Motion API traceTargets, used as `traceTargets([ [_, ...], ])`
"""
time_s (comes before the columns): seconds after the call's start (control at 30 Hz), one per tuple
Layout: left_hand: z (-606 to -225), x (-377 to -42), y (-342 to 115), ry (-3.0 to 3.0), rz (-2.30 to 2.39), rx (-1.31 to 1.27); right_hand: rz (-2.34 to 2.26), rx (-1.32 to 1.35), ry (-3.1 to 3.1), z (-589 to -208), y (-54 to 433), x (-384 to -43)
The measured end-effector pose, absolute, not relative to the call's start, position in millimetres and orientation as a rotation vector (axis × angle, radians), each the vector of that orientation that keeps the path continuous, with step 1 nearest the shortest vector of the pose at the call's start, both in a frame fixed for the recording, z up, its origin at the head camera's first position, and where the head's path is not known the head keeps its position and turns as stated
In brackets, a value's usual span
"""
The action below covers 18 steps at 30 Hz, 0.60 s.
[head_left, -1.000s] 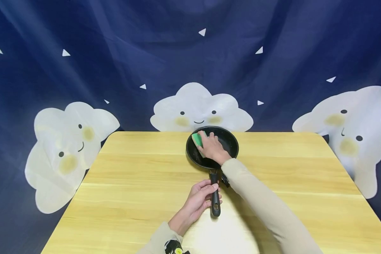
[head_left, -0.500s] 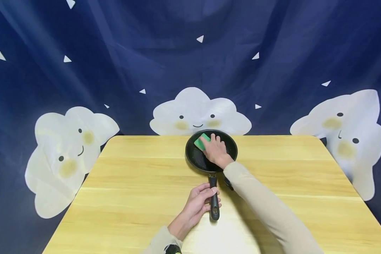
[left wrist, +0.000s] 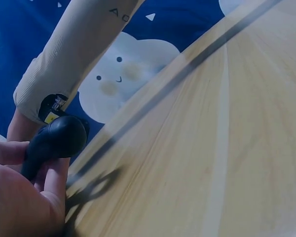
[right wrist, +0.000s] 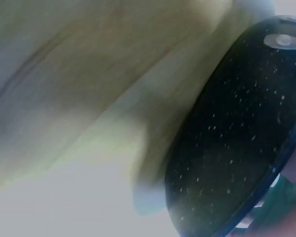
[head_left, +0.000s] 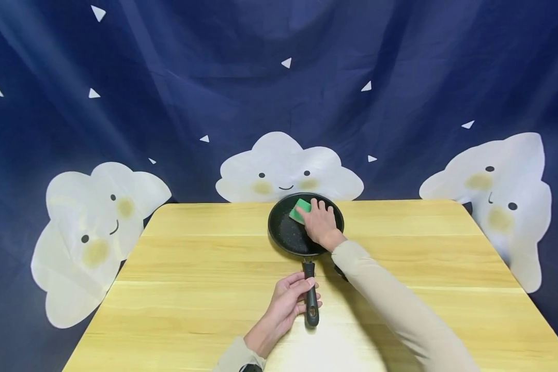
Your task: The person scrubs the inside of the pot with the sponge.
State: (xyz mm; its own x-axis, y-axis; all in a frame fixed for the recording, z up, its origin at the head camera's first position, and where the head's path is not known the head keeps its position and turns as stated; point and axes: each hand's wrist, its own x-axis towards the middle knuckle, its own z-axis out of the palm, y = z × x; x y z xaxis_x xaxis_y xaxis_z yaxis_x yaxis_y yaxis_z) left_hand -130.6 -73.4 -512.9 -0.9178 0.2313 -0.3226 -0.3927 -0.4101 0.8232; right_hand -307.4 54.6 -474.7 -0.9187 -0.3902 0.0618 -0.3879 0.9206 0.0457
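Observation:
A black frying pan (head_left: 283, 235) is at the far middle of the table in the head view, its handle towards me. My left hand (head_left: 282, 304) grips that handle (head_left: 312, 312), thumb on top and fingers underneath. In the left wrist view the rounded handle end (left wrist: 66, 138) sticks out past the left hand (left wrist: 19, 197). Inside the pan, my right hand (head_left: 320, 225) holds a green sponge (head_left: 298, 211) against the cooking surface, thumb over its near side. The right wrist view has the pan's speckled black surface (right wrist: 237, 133) up close, with the sponge (right wrist: 276, 200) partly hidden beyond its rim.
The pale wooden table (head_left: 190, 289) stretches to both sides of the pan. A dark blue curtain (head_left: 242, 93) with white cloud shapes hangs right behind the far edge. My right sleeve (head_left: 400, 305) crosses over the table's right half.
The right hand and sponge have shifted to the right across the pan. The left hand keeps its hold on the handle. The head view has tilted slightly, so everything sits a little lower.

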Motion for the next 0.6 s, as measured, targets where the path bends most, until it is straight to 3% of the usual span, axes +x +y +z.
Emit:
traceTargets([
  [0.6,-511.1,-130.6,-74.5,1.433,2.36,-0.244,0.023,0.555,-3.106,-468.3,67.4,-294.3],
])
